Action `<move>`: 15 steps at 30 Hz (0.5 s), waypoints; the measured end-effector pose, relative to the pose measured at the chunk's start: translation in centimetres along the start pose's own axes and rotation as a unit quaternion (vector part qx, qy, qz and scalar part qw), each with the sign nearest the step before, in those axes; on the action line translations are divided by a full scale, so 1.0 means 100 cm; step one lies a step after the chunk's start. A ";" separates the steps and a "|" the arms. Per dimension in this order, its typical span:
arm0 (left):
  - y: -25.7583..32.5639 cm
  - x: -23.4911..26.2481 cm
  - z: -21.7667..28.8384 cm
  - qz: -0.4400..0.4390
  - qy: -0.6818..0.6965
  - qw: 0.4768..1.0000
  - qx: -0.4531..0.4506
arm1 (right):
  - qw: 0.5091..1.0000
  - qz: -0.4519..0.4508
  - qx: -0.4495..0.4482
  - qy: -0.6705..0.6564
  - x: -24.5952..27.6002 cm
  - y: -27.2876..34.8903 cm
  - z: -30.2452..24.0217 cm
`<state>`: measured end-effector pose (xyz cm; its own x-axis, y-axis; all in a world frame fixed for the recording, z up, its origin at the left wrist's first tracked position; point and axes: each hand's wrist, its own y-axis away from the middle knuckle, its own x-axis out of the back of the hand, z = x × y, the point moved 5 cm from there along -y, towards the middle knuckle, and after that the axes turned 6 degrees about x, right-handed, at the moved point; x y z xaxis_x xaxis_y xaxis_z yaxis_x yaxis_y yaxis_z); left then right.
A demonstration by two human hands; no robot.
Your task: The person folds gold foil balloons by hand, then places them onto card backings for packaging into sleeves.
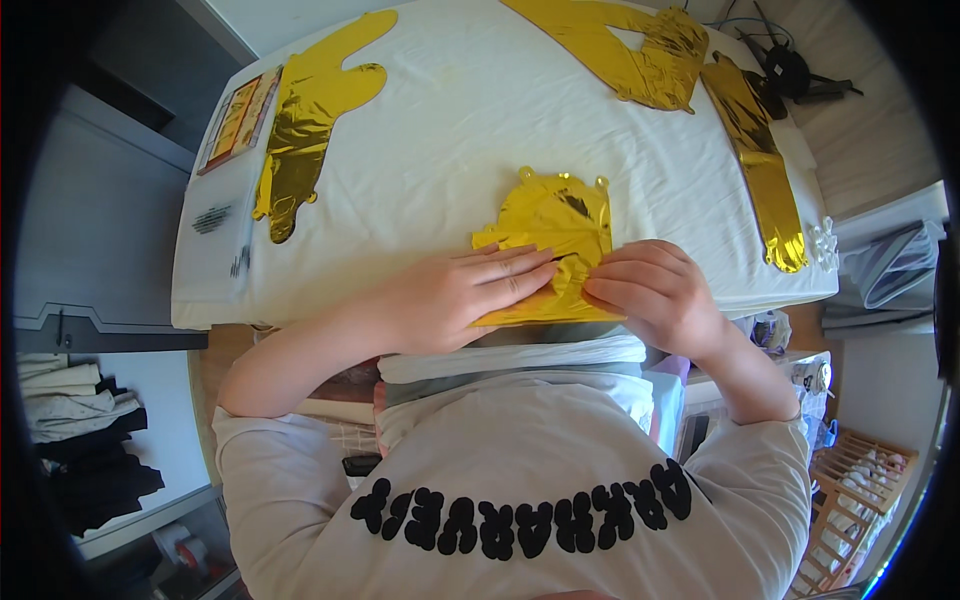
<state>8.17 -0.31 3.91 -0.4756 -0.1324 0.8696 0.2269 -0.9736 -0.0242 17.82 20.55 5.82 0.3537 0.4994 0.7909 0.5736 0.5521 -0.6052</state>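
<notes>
Directly below the camera, a crumpled gold foil balloon with a small crown-like top [550, 235] lies deflated at the near edge of a desk covered in a white sheet [450, 150]. Both of the person's hands rest on it. The left hand [455, 298] lies flat, fingers stretched out together, pressing the foil's lower left part. The right hand [655, 290] is curled, its fingertips pinching or pressing the foil's lower right edge (whether it truly grips the foil cannot be told). The two hands' fingertips nearly meet.

Farther off, a long flat gold foil shape [305, 120] lies near the desk's far left corner, beside a flat printed card packet [238, 118] at the left edge. Another wrinkled gold foil piece [630, 45] sits at the far edge, and a narrow gold foil strip [762, 160] runs along the right edge.
</notes>
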 end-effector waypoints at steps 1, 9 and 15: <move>0.002 0.008 0.000 -0.017 0.089 0.996 0.019 | 0.997 -0.021 -0.030 -0.068 0.006 -0.004 0.005; -0.003 0.082 -0.022 0.136 0.412 0.885 0.168 | 0.758 -0.046 -0.410 -0.506 0.018 -0.059 0.051; -0.036 0.075 -0.080 0.145 -0.045 0.964 0.218 | 0.802 -0.108 -0.470 -0.351 -0.039 -0.051 0.111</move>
<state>-3.04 0.72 6.56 -0.2684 -0.3511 0.8971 0.6845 -0.7247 -0.0789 5.30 23.20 4.78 -0.1435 0.8954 0.4215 0.9861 0.0934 0.1373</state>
